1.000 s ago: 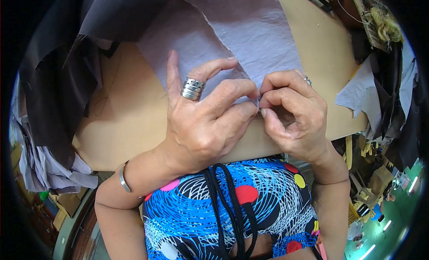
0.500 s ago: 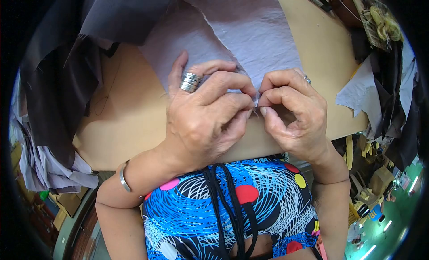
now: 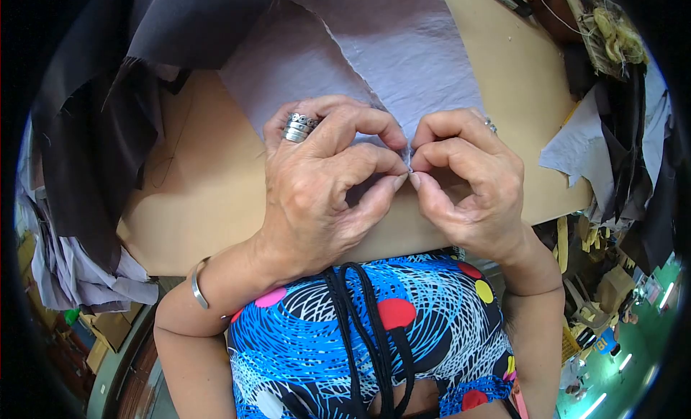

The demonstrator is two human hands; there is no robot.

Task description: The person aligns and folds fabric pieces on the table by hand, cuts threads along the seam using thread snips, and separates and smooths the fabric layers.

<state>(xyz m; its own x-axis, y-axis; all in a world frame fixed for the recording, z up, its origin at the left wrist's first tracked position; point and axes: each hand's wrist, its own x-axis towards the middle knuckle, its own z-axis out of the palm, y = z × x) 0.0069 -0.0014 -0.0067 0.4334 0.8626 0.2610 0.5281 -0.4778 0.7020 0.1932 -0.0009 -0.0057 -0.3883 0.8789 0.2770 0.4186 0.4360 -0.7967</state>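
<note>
Greyish-purple fabric (image 3: 410,52) lies over the tan board, with a frayed seam running down its middle to a narrow lower end. At that end my left hand (image 3: 320,174), with stacked silver rings, pinches the fabric edge between thumb and fingertips. My right hand (image 3: 471,178) pinches the same end from the other side, thumb against forefinger. The two sets of fingertips almost touch, and a tiny light bit of fabric or thread shows between them.
The tan board (image 3: 194,210) lies under the work. Dark cloth (image 3: 86,167) hangs over its left side. Pale and dark cloth pieces (image 3: 583,145) hang at the right. A loose thread lies on the board's left. Yellowish fibres (image 3: 612,37) sit at the upper right.
My left thumb and forefinger have come together in a pinch at the fabric end, and its raised little finger has curled in. My right hand has shifted slightly left, still pinching.
</note>
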